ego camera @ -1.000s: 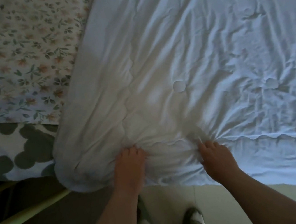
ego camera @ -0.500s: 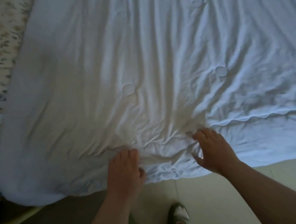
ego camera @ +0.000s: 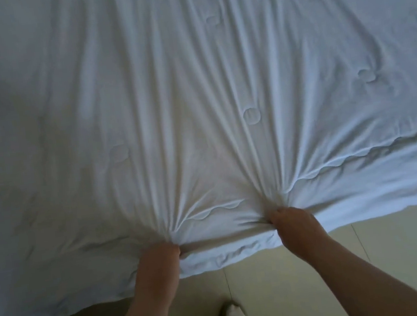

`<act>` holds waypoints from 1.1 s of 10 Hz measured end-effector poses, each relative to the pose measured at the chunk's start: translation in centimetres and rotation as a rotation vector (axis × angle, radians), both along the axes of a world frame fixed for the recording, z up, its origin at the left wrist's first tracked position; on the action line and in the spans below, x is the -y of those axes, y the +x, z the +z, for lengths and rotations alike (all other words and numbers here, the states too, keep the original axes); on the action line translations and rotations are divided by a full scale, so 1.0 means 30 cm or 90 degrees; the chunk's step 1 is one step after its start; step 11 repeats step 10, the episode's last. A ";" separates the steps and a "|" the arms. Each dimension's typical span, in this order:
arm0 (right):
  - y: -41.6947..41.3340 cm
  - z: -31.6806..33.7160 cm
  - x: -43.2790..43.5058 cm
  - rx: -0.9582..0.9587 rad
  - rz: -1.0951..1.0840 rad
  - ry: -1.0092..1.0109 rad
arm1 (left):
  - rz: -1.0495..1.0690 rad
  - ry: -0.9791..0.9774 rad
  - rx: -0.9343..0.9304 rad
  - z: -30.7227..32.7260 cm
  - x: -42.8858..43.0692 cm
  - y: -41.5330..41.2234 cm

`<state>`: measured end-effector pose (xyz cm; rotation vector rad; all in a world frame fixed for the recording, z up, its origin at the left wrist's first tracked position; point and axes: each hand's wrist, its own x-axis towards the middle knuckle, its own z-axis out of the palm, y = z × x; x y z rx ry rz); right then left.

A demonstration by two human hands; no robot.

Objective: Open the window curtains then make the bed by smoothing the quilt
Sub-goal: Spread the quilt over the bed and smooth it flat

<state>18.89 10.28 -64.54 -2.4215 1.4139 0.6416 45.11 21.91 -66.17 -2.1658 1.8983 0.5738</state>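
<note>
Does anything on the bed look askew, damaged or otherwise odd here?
Only the white quilt: it is bunched where the left hand and right hand grip its near edge, with long creases fanning away from each grip, and its scalloped seam sags toward the right hand. No stain or tear shows.

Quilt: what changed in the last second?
Both hands took hold: the left hand and right hand, earlier lying with fingers spread on the near edge of the quilt, now grip bunched fabric, with taut folds fanning away from each fist. Unchanged: both hands at the near edge, quilt still spread out.
</note>
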 end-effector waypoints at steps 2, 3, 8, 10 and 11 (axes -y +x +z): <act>-0.143 -0.007 0.104 0.003 -0.029 -0.109 | 0.094 0.010 -0.028 0.038 0.055 -0.068; -0.219 -0.033 0.123 -0.073 -0.069 -0.191 | 0.084 -0.030 0.001 0.022 0.105 -0.118; -0.147 0.114 0.117 -0.043 -0.142 -0.094 | 0.116 0.015 0.004 0.120 0.183 -0.109; -0.012 0.172 0.102 -0.028 -0.156 0.154 | 0.131 -0.013 0.013 0.226 0.222 -0.054; -0.012 0.172 0.102 -0.028 -0.156 0.154 | 0.131 -0.013 0.013 0.226 0.222 -0.054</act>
